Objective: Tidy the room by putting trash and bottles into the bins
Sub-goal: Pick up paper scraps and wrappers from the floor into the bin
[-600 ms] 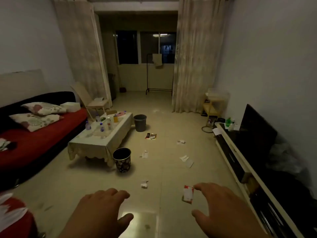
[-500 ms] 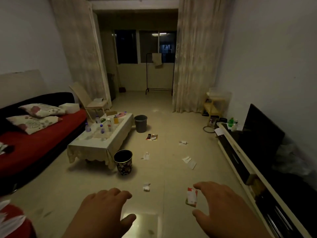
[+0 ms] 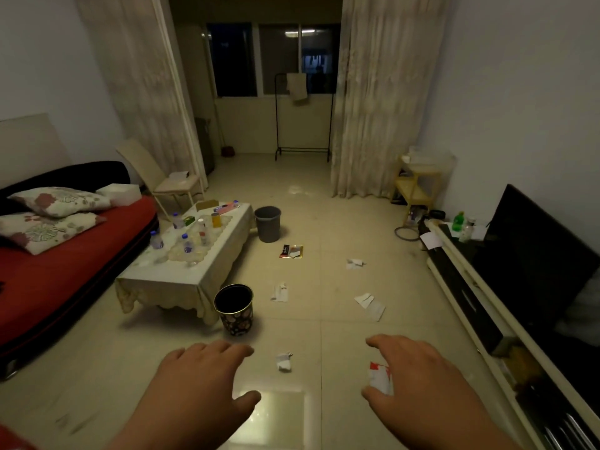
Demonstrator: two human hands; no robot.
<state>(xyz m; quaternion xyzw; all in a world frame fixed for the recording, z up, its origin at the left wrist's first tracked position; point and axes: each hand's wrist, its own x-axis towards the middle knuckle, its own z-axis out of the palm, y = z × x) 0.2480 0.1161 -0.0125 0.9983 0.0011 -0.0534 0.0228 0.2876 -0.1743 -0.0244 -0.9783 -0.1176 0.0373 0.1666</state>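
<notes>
**Hands spread above littered floor**

Beside the coffee table (image 3: 181,274): patterned bin (image 3: 234,310), interior dark, contents unclear; grey bucket (image 3: 268,223) at its far end. Red-and-white wrapper (image 3: 379,377) flat on tiles, just beside the table-side bin's right. Left hand (image 3: 198,384) and right hand (image 3: 418,381) open, holding nothing.

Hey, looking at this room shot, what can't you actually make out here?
Head view only:
- Red-and-white packet: partly hidden by the right hand; whether it is touched is unclear.
- Patterned bin: inside too dark to show contents.
- Grey bin: its contents are out of sight.
- Bottles on the coffee table: too small to read the labels.
- TV stand: cut off by the frame's right edge.
</notes>
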